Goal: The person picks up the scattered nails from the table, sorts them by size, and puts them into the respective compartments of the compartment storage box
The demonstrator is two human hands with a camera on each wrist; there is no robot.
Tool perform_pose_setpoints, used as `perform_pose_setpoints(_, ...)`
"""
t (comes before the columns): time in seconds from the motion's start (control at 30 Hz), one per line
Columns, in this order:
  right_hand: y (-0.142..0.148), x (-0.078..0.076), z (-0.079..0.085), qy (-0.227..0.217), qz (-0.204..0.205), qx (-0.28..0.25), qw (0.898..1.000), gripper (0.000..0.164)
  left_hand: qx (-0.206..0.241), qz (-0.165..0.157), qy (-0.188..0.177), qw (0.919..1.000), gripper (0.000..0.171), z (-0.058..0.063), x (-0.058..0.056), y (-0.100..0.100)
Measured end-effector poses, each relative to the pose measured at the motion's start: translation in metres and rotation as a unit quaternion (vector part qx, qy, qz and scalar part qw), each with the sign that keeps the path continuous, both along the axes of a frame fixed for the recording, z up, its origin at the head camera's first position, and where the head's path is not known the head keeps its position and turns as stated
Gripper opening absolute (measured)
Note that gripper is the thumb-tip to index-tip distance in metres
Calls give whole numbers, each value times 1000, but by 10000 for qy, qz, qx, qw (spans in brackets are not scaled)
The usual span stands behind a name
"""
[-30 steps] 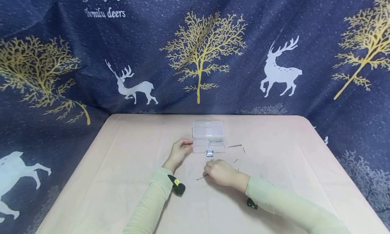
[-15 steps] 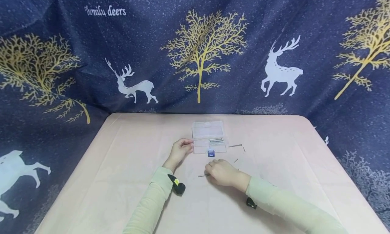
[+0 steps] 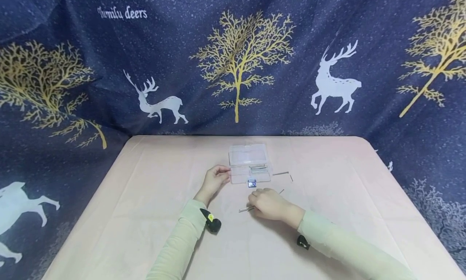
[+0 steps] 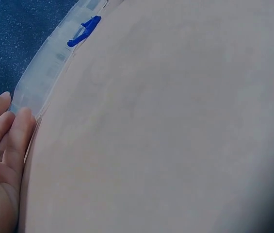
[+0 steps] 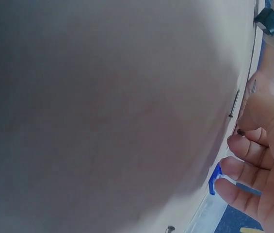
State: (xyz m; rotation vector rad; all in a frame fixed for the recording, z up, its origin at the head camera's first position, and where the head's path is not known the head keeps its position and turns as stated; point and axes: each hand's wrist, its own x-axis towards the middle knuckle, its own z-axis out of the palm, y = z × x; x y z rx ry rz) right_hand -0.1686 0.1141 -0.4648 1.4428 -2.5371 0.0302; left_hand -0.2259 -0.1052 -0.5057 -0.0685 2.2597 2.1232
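A clear plastic box point(image 3: 240, 177) lies with its lid raised, its blue latch point(image 3: 252, 183) facing me. Several nails point(image 3: 258, 168) lie in its right back compartment. My left hand point(image 3: 214, 181) holds the box's left end with thumb and fingers. In front of the latch, my right hand point(image 3: 269, 204) pinches a nail point(image 5: 254, 86) between thumb and forefinger, low over the table. Its head shows below the thumb in the right wrist view, where the other fingers curve loosely. Another nail point(image 5: 234, 103) lies on the table beside the fingertips.
Right of the box lie a long nail point(image 3: 280, 173) and a small nail point(image 3: 291, 177). A further nail point(image 3: 282, 191) lies just beyond the right hand. The pink tabletop point(image 3: 145, 215) ends at a dark blue curtain point(image 3: 204, 122) with deer and trees.
My right hand has shifted slightly right, and two nail shanks now show left of its fingers instead of one. A small nail beside it is now hidden. My left hand stays at the box.
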Motion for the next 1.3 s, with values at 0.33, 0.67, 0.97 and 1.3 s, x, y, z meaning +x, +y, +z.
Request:
perform_pose_setpoints(0.33,11,-11,8,-131,-87,-249,9996,14,-70,25,132,9999,23,-6,1,-1)
perform_pose_setpoints(0.67,19,-30,15,-80,-204,-578,9981,19,-68,94,95,9999,21,-3,1,1)
perform_pose_setpoints(0.97,28,-42,21,-84,-677,-708,9952,16,-79,-27,94,9999,22,-3,0,0)
perform_pose_setpoints(1.3,35,-55,17,-12,-881,-851,9925,18,-283,65,73,9995,18,-2,-1,2)
